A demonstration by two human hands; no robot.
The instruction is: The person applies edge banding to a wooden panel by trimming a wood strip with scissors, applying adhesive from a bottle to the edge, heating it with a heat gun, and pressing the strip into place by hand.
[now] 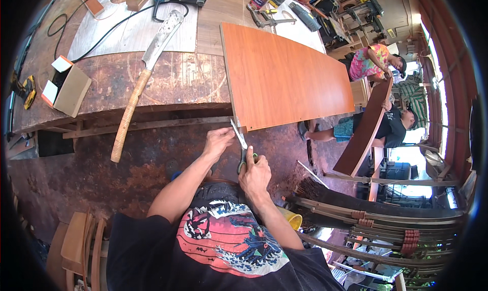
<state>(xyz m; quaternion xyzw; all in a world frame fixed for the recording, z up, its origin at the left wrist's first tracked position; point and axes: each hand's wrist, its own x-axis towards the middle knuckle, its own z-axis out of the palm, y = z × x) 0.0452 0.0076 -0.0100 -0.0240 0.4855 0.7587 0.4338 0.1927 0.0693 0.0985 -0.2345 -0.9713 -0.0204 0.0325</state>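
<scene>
Near edge of the bench (pixel 112 85), head view. Your right hand (pixel 255 176) grips the scissors (pixel 243 145) by dark-and-green handles, blades pointing at the near corner of an orange-brown panel (pixel 290 77), which lies on the bench and overhangs it. Your left hand (pixel 218 142) has its fingers drawn together beside the blades; can't tell whether they pinch anything. Small brown tab (pixel 244 130) at that corner; looks like a trimming step. Advice: steady with your left, fingertips off the cutting line, blades square to the edge, one slow close, no scraping the face.

Materials: panel smooth, faintly grained, sheen on top. Bench scuffed, stained. Long knife (pixel 144 73): mottled grey blade, tan handle ribbed with wrapping.
</scene>
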